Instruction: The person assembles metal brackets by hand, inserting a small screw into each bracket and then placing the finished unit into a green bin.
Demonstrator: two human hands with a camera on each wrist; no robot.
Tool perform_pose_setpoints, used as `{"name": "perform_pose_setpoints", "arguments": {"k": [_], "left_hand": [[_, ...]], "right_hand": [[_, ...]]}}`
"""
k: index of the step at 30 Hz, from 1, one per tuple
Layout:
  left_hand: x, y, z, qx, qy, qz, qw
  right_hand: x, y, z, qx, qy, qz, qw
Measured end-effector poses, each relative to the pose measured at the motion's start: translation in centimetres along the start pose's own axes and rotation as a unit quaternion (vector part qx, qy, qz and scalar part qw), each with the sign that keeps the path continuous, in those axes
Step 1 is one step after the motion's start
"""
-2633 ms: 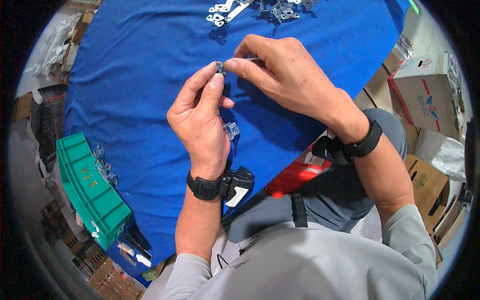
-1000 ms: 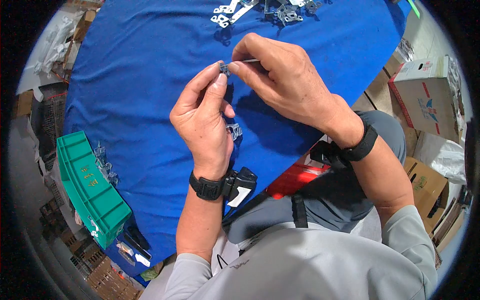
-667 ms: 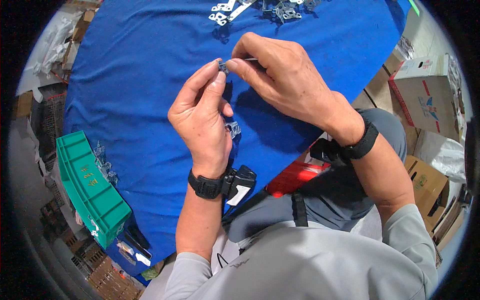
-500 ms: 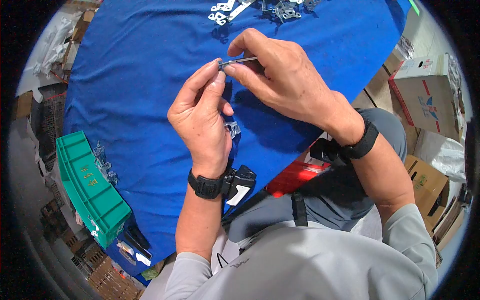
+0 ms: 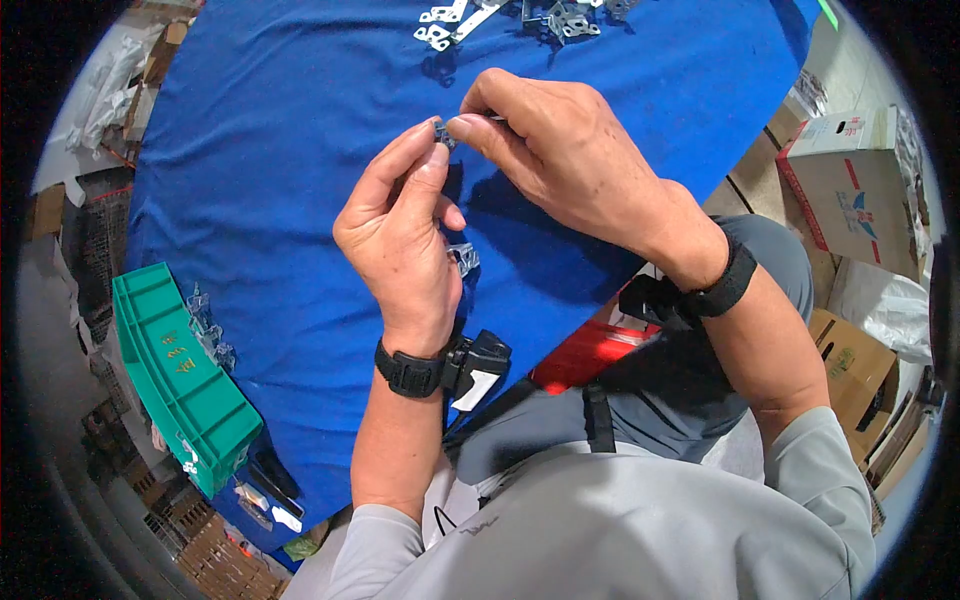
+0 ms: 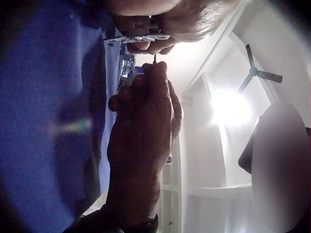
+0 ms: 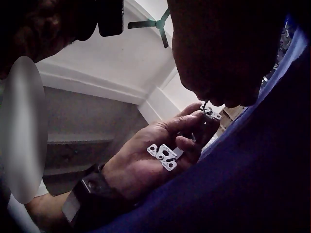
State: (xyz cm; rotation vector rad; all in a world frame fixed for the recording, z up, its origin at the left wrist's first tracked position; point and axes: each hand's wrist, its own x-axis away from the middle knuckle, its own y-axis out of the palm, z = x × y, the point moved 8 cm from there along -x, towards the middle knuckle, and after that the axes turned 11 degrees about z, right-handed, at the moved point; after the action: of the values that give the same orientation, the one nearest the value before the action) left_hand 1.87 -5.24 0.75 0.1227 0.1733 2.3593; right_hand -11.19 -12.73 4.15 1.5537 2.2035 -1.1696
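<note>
In the head view the left hand [image 5: 400,235] pinches a small metal piece [image 5: 443,137] between thumb and fingertips. The right wrist view shows that hand palm up, with a metal plate with holes [image 7: 163,156] lying against its palm and another holed metal end [image 7: 210,113] at its fingertips. Close beside these fingertips, the right hand [image 5: 575,150] pinches a thin item, mostly hidden behind its fingers; a dark tip [image 7: 205,103] of it shows at the metal end in the right wrist view.
Metal brackets [image 5: 570,22] lie at the far side of the blue cloth [image 5: 270,150]. At the left stands a green tray [image 5: 190,380] with small brass-coloured bits in it and clear or metal pieces [image 5: 208,325] beside it. Cardboard boxes [image 5: 850,190] stand at the right.
The thin item's shaft, plainly seen half a second ago, is now mostly covered by the right fingers, which have closed down over it. The left hand has barely moved.
</note>
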Motion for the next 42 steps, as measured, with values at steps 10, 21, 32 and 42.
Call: {"name": "perform_pose_setpoints", "arguments": {"k": [10, 21, 32, 42], "left_hand": [[-0.05, -0.09, -0.09, -0.012, -0.002, 0.004, 1.0], [-0.04, 0.04, 0.0, -0.008, -0.003, -0.003, 1.0], [-0.03, 0.08, -0.01, -0.006, 0.006, -0.011, 1.0], [0.05, -0.08, -0.17, -0.004, -0.017, 0.0, 1.0]], "right_hand": [[-0.03, -0.12, 0.1, 0.002, -0.005, 0.011, 1.0], [-0.07, 0.05, -0.03, 0.041, -0.004, -0.001, 0.999], [-0.26, -0.23, 0.05, 0.014, 0.015, -0.008, 1.0], [-0.49, -0.78, 0.22, -0.034, 0.036, 0.021, 0.999]]}}
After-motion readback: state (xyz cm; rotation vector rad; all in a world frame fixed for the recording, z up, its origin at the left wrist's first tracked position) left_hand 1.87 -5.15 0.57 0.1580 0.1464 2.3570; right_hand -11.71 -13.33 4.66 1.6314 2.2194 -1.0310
